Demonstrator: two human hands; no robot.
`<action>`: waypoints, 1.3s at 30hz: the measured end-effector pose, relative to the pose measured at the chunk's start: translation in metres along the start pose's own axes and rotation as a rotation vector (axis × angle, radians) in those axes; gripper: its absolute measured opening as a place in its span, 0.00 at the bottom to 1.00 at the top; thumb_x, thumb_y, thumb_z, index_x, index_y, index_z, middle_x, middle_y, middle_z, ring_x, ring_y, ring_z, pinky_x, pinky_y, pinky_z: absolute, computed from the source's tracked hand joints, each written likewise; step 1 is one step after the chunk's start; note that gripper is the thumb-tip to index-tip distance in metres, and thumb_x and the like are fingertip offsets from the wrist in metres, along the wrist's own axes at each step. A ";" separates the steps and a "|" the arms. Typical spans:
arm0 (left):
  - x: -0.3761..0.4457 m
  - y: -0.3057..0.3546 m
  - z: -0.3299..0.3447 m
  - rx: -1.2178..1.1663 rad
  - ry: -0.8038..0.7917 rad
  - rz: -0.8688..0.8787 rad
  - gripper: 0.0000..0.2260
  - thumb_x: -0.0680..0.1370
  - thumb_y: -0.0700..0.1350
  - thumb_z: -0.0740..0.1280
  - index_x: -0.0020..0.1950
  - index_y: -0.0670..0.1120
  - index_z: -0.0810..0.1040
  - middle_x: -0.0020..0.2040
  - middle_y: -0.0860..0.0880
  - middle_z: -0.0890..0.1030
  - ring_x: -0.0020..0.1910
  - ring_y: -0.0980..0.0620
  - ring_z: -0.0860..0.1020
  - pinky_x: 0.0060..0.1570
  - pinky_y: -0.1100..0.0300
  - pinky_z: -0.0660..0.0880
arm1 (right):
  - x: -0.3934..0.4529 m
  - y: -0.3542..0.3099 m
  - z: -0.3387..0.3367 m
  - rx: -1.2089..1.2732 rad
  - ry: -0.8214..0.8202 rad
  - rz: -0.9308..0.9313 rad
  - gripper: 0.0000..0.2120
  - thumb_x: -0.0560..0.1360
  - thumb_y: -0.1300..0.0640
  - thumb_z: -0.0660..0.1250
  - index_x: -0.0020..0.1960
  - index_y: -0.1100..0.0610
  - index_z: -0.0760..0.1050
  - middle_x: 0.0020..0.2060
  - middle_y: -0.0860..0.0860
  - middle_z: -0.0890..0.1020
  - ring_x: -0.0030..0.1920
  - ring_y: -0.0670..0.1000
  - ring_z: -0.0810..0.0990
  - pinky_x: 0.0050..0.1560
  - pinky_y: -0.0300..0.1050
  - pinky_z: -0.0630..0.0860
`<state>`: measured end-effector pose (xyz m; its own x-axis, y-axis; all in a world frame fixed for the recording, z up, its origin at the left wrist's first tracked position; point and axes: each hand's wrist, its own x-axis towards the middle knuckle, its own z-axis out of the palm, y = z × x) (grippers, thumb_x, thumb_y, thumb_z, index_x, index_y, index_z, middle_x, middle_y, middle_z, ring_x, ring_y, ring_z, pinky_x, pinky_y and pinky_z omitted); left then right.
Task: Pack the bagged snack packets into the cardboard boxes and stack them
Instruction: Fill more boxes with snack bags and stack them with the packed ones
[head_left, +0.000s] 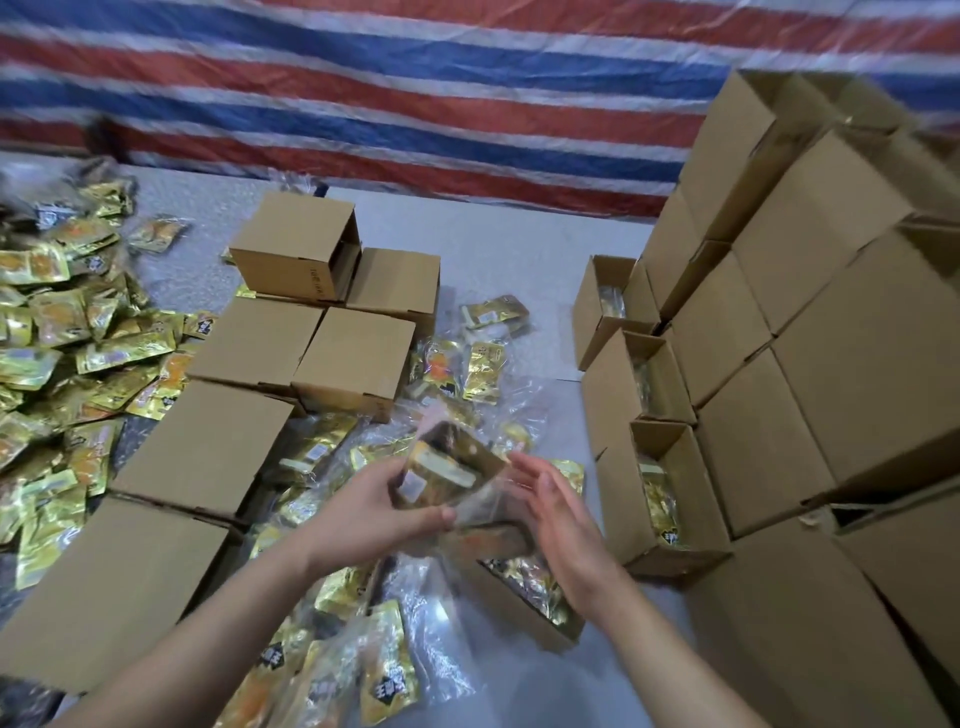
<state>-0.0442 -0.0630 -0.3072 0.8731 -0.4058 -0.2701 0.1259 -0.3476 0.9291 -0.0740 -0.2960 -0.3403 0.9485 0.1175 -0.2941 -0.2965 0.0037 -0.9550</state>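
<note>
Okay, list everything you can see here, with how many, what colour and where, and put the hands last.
held snack bag: one, clear with gold and brown packets, between the hands.
bagged snack packets: many, clear and gold, on the floor at centre.
loose gold packets: a large heap, gold and orange, left.
closed boxes: a row, brown cardboard, left of centre.
open boxes: three in a line, brown, packets inside, right of centre.
near open box: one, brown, packets inside, under the right hand.
stacked boxes: many, brown, far right.
tarp: one, red, white and blue stripes, behind.
left hand: grips the bag.
right hand: fingers straight, beside the bag.
</note>
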 end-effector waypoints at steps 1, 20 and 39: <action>0.003 0.012 0.000 -0.034 0.016 0.000 0.12 0.73 0.42 0.77 0.55 0.49 0.81 0.50 0.54 0.86 0.46 0.53 0.85 0.43 0.62 0.81 | 0.001 -0.008 0.005 -0.014 -0.017 0.003 0.24 0.68 0.24 0.65 0.59 0.34 0.78 0.58 0.40 0.82 0.59 0.44 0.82 0.53 0.38 0.79; 0.023 0.121 0.058 -0.062 0.391 0.063 0.37 0.67 0.76 0.52 0.69 0.56 0.69 0.62 0.56 0.77 0.66 0.55 0.73 0.65 0.54 0.70 | -0.010 -0.101 0.029 0.723 -0.093 -0.068 0.41 0.65 0.29 0.65 0.69 0.56 0.76 0.66 0.60 0.78 0.67 0.58 0.76 0.63 0.54 0.77; 0.053 0.027 0.042 0.437 -0.030 -0.056 0.37 0.77 0.72 0.47 0.80 0.53 0.59 0.80 0.55 0.60 0.77 0.59 0.58 0.72 0.65 0.54 | -0.028 -0.075 -0.051 0.211 0.104 0.094 0.30 0.56 0.43 0.81 0.55 0.54 0.83 0.45 0.55 0.86 0.43 0.53 0.86 0.52 0.60 0.81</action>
<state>-0.0137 -0.1293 -0.3069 0.8555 -0.3986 -0.3306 -0.0439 -0.6919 0.7207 -0.0730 -0.3501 -0.2626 0.9188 0.0245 -0.3940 -0.3903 0.2065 -0.8973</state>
